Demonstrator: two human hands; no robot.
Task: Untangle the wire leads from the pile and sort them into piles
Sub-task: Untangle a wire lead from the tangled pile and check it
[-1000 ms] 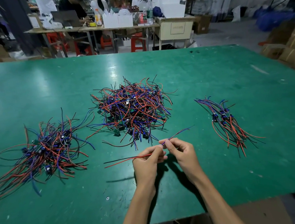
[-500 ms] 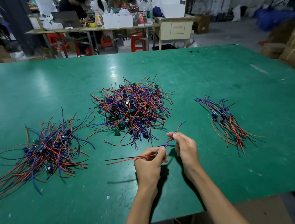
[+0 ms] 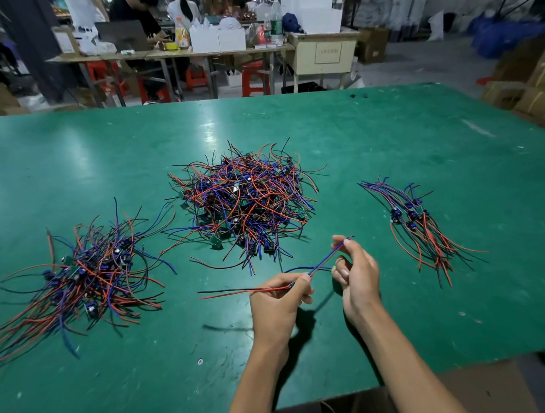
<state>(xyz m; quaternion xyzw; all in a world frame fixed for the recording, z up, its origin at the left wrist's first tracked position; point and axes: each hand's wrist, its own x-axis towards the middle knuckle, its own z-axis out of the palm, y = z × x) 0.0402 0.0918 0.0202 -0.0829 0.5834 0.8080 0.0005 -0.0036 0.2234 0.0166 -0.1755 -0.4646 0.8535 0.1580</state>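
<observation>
While both hands pinch one lead [image 3: 327, 259] | tangled pile [image 3: 244, 205] (centre) behind

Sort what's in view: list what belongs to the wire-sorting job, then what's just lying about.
Job:
- tangled middle pile
- left pile
- right pile
- held wire lead
- left hand
- right hand

Lying about:
- white boxes
- bottles
- red stools

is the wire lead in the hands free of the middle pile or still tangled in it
Free. The wire lead stretches between the left hand and right hand, in front of the middle pile, apart from it.
</observation>
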